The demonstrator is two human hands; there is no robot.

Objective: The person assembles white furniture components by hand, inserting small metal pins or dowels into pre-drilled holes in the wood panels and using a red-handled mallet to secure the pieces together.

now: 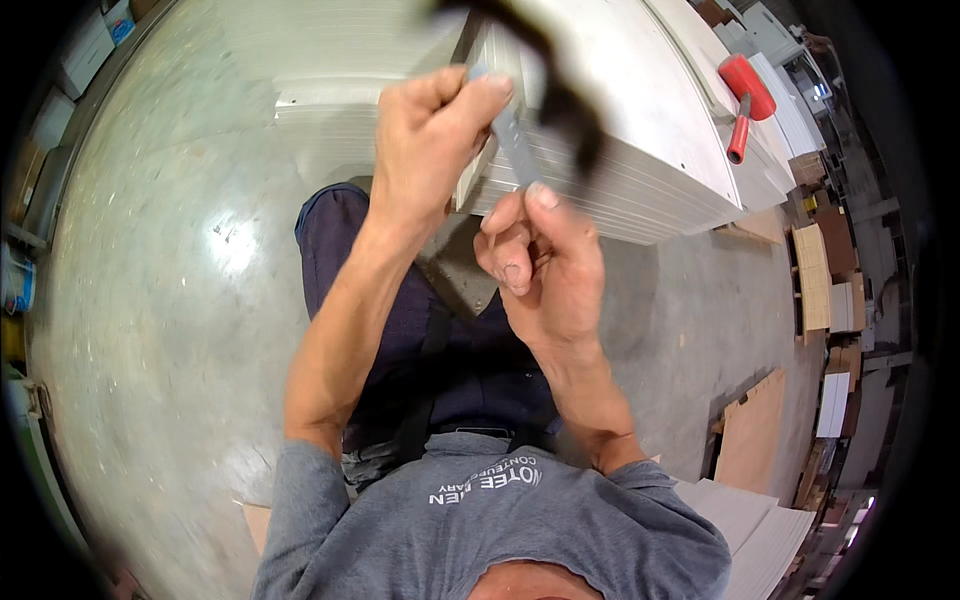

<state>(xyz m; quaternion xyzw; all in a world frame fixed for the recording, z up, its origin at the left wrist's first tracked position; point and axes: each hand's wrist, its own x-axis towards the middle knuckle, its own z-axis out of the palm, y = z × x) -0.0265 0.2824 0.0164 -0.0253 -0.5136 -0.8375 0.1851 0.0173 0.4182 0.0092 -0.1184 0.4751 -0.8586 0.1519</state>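
Observation:
A narrow grey strip [515, 148] stretches between my two hands, and its exact kind cannot be made out. My left hand [422, 150] is closed, its thumb pressing the strip's upper end against the fingers. At the lower end, my right hand [553, 262] pinches it between thumb and forefinger, with the other fingers curled. Both hands are just in front of a stack of pale flat panels [640, 195], near its closest corner. Part of the stack is covered by a dark, blurred band [565, 110] close to the camera.
A red mallet [747, 88] lies on top of the panels at the right. More panels [330, 95] stand at the far left. On the floor to the right are a brown board [750, 432] and white sheets [765, 540]. My dark-trousered knee [332, 215] is beside the stack.

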